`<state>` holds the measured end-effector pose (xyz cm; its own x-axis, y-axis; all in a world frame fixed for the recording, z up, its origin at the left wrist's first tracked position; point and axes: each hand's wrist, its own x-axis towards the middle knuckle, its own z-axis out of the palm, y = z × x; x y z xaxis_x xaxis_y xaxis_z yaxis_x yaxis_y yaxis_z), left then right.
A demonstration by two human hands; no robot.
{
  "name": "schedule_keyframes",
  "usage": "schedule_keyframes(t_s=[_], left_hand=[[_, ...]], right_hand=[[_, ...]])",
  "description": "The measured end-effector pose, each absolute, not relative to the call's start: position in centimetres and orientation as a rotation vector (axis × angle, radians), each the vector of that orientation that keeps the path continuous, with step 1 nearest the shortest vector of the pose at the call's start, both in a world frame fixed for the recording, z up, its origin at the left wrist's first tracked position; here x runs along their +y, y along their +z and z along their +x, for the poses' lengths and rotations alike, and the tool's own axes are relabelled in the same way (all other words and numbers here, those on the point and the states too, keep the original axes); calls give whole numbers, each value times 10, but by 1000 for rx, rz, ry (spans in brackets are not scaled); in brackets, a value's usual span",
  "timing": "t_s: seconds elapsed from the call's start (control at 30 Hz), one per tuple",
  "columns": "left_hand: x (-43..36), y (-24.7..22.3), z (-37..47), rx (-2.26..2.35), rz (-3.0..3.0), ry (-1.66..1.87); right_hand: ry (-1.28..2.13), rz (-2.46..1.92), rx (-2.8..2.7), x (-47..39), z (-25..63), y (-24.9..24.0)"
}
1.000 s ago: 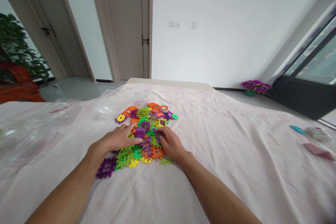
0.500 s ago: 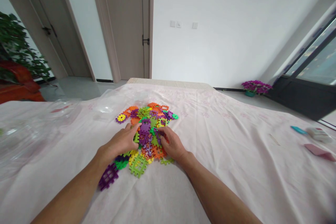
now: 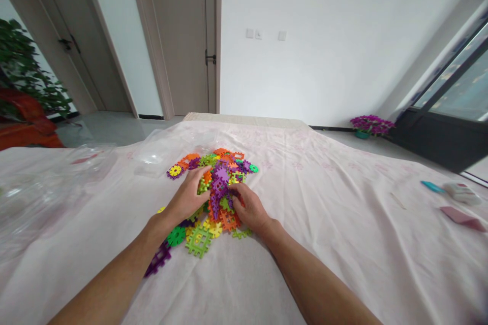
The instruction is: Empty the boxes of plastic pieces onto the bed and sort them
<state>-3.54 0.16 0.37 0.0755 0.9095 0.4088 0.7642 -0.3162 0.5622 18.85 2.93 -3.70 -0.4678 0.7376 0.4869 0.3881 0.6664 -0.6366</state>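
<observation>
A heap of colourful interlocking plastic pieces lies on the pink-white cloth. My left hand (image 3: 189, 194) is at the heap's left side, thumb and fingers apart around some green and orange pieces. On the right side, my right hand (image 3: 248, 206) pinches a purple piece, part of which its fingers hide. Between the hands are joined-looking purple pieces (image 3: 220, 185). Nearer me lie a light green square piece (image 3: 199, 240), a green round piece (image 3: 176, 236) and a dark purple square piece (image 3: 158, 260), partly behind my left forearm. A purple piece with a yellow centre (image 3: 175, 170) sits at the far left.
Clear plastic packaging (image 3: 28, 203) spreads over the left of the cloth (image 3: 324, 223). At the far right are a blue item (image 3: 432, 187), a white block (image 3: 462, 193) and a pink cloth (image 3: 462, 218). Doors and a white wall stand beyond the table.
My left hand has moved slightly away from me and to the right, over the heap. The purple pieces between the hands have shifted right and tilted. My right hand has hardly moved.
</observation>
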Motion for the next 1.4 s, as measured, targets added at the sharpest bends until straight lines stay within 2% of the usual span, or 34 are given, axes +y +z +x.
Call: schedule_keyframes(t_s=[0.2, 0.5, 1.03, 1.4], left_hand=[[-7, 11, -27, 1687, 2366, 891], [-21, 12, -11, 1409, 2529, 469], [-21, 3, -10, 1667, 2593, 489], [-7, 2, -36, 2059, 2514, 511]], right_hand=[[588, -847, -2095, 28, 188, -36], [609, -806, -2064, 28, 188, -32], [629, -811, -2067, 27, 188, -31], [608, -796, -2055, 30, 188, -40]])
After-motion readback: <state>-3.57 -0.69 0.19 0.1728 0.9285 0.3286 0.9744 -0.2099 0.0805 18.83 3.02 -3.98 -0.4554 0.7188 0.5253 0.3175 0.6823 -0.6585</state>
